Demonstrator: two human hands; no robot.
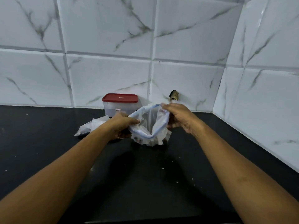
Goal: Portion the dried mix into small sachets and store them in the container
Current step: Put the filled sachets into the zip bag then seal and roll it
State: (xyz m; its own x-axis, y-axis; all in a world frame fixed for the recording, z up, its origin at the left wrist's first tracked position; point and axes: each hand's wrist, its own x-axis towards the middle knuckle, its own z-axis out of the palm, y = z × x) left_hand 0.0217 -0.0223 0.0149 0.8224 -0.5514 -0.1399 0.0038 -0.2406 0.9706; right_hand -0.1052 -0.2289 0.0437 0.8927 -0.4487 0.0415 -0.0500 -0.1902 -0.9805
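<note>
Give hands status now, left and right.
Left hand: grips the left rim of the zip bag.
Right hand: pinches the bag's right rim.

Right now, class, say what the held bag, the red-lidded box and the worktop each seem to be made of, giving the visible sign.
The bag: thin clear plastic film; it crumples and shows through. The box: stiff translucent plastic, probably, with an opaque red plastic lid. The worktop: black, smooth, perhaps polished stone; it shows a faint sheen.

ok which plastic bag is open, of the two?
The blue-rimmed bag, its mouth held wide by left hand and right hand. The other bag lies crumpled on the counter, left of it.
</note>
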